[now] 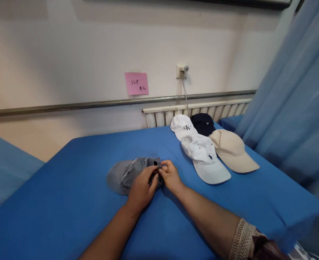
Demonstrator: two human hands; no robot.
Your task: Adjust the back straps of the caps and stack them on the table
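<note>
A grey baseball cap [137,169] lies on its side on the blue-covered table, its brim pointing left and its back strap toward the right. My left hand [143,186] rests over the cap's rear part, thumb and fingers closed on the strap area. From the right, my right hand [171,177] pinches the strap's end between thumb and fingers. Both sets of fingertips meet at the strap, and they hide its fastening. Lettering shows on the front of the cap.
Right of my hands lie a white cap with a horse emblem [203,155], a beige cap [230,148], a white cap with letters [182,126] and a dark navy cap [203,123]. A radiator [159,117] and metal rail [94,104] run behind. Blue curtain [289,90] hangs right.
</note>
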